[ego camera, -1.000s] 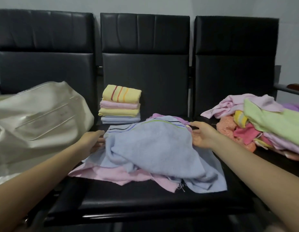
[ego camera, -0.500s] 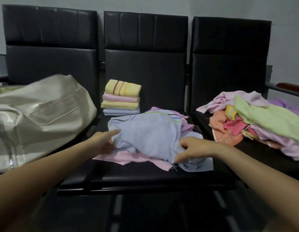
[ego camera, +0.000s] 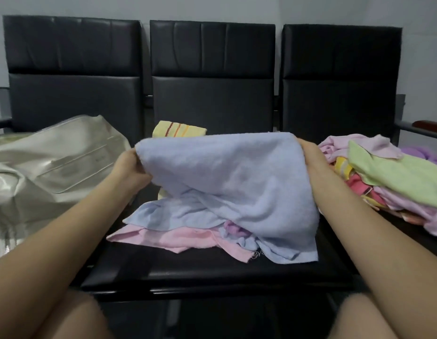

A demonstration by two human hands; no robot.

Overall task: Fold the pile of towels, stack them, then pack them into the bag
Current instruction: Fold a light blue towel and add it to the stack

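Note:
A light blue towel (ego camera: 227,182) is lifted off the middle seat, its lower part still draped on the seat. My left hand (ego camera: 132,171) grips its left edge and my right hand (ego camera: 310,160) grips its right edge. Under it lie a pink towel (ego camera: 178,237) and a bit of purple cloth (ego camera: 233,228). The stack of folded towels (ego camera: 179,129) at the back of the seat is mostly hidden; only its yellow striped top shows. A beige bag (ego camera: 56,165) lies on the left seat. The unfolded pile (ego camera: 388,177) covers the right seat.
Three black chairs stand in a row against a grey wall. The middle seat's front edge (ego camera: 212,275) is bare black leather. A wooden armrest (ego camera: 428,124) sticks out at the far right. My knees show at the bottom corners.
Both hands took the blue towel's upper edge by its ends and raised it, spreading it out. It now hides most of the folded stack.

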